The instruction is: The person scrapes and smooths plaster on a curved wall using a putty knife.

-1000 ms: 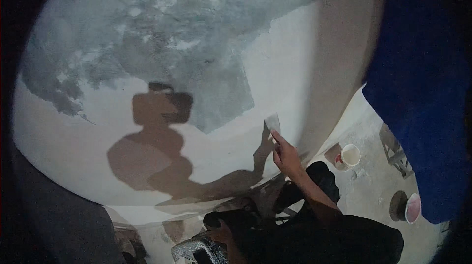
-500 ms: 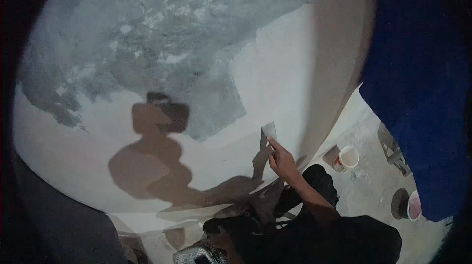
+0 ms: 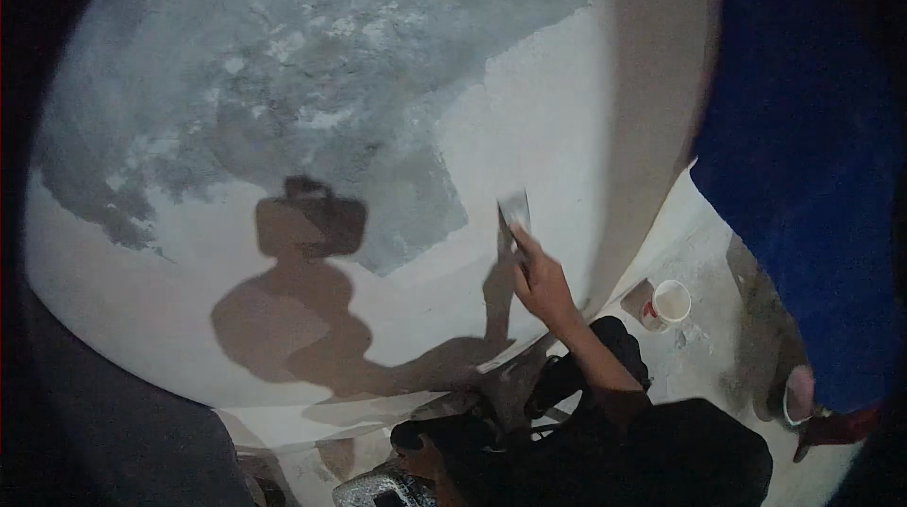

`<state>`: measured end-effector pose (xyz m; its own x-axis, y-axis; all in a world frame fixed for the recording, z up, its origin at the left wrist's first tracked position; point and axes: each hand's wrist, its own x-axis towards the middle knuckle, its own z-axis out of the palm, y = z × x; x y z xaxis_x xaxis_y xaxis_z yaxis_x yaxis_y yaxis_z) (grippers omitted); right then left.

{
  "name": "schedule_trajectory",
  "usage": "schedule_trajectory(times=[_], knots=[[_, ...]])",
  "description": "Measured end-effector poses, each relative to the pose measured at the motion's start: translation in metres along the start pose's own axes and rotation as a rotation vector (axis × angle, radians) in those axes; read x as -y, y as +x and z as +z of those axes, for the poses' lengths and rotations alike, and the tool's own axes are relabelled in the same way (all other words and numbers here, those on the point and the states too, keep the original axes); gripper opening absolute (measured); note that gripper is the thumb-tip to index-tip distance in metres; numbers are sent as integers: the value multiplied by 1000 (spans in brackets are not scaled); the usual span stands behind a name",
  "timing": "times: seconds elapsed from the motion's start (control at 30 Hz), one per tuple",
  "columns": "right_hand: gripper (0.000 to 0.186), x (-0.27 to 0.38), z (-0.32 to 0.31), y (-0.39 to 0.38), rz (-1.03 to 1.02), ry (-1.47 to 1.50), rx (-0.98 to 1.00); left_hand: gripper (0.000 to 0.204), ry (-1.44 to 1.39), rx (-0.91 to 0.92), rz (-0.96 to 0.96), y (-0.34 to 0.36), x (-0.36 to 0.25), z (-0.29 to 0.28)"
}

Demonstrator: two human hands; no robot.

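My right hand (image 3: 546,288) is closed round a putty knife (image 3: 515,210), its flat blade against the smooth white coat on a large curved wall (image 3: 529,129). Farther up and to the left, this wall shows rough grey patches (image 3: 331,63). A ragged edge divides the grey from the white. Low in the picture, my left hand (image 3: 422,460) is dim and partly hidden. It is beside a grey-speckled object with a dark opening (image 3: 385,488); whether its fingers grip that object is unclear.
A white bucket (image 3: 671,301) stands on the floor to the right. Beyond it is a pink-topped container (image 3: 799,394), with a red-brown shape (image 3: 841,428), perhaps part of another person, close by. A dark blue sheet (image 3: 803,129) hangs at the right. My shadow falls across the wall.
My right hand and the putty knife have moved up the wall. The red-brown shape has appeared at the lower right, beside the pink-topped container. My left hand stays about where it was.
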<state>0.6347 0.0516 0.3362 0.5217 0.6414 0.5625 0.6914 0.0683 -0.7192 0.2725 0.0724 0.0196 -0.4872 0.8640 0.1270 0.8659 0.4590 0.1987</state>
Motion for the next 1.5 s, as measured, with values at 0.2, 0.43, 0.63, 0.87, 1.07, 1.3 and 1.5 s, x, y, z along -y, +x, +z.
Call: schedule_trajectory(times=[0.2,0.43,0.63,0.87,1.07,1.3,1.5], knots=[[59,12,12,19,-120,102,-84,82,46,-131,33,0,6,4],[60,77,-27,63,-87,86,-63,83,-83,-50,6,-8,-7,-11],[61,-11,24,-15,-128,36,-17,82,75,-115,19,-6,0,-1],[63,90,-21,79,-157,108,-44,82,-15,-36,2,0,3,-8],[64,69,-22,49,-154,47,-57,83,-25,58,-17,-9,-13,-27],[62,48,-23,41,-96,-40,5,82,39,59,-16,-13,-7,-15],[62,109,-45,82,-154,49,-21,83,26,-2,19,1,6,10]])
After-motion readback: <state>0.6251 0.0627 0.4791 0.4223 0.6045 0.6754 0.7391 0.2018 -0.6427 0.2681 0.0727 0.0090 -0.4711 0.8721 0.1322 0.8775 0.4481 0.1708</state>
